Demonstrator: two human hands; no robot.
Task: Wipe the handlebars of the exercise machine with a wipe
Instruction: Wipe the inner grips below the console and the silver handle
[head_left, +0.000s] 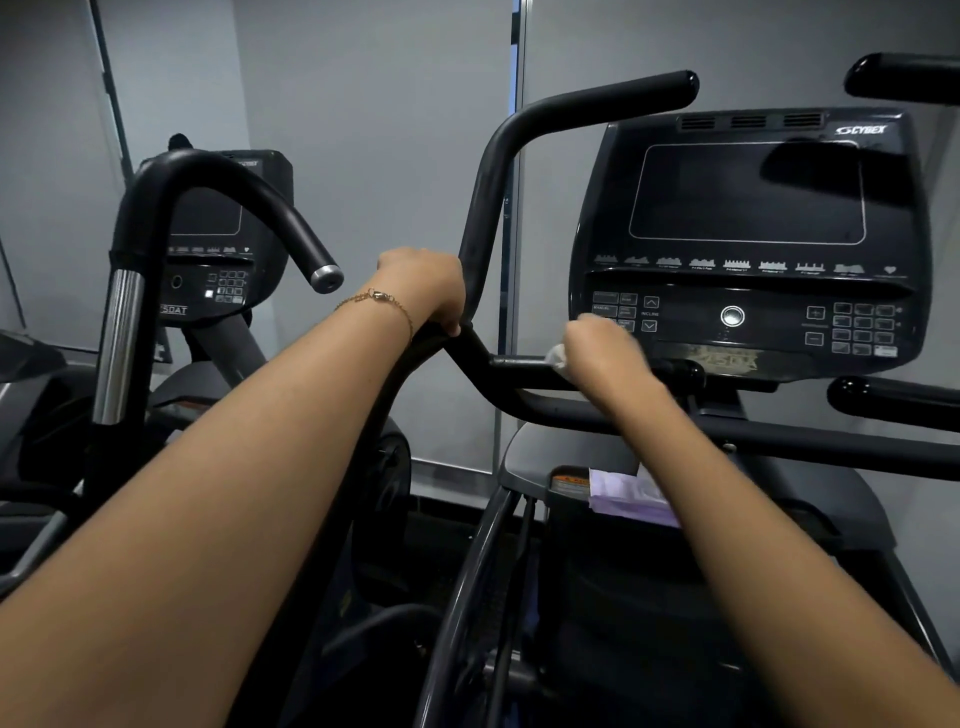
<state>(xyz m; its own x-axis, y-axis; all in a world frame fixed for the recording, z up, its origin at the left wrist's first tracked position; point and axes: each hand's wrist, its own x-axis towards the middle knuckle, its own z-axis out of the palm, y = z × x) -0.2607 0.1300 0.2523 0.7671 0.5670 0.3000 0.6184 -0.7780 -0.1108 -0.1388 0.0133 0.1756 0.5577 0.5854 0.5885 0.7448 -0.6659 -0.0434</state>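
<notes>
A black handlebar (485, 208) rises in the middle and bends right at the top. My left hand (426, 291) grips it where it meets the lower bar, a gold bracelet on the wrist. A short horizontal grip (519, 364) branches off to the right below the console. My right hand (605, 358) is wrapped around this grip with a white wipe (557, 356) held against it; the wipe sticks out at the left of the fingers. The hand looks blurred.
The machine's black console (748, 234) with screen and buttons stands right behind my right hand. A purple pack (631, 499) lies on the machine below. A second machine with a curved black handle (228, 187) stands at the left. Grey wall panels behind.
</notes>
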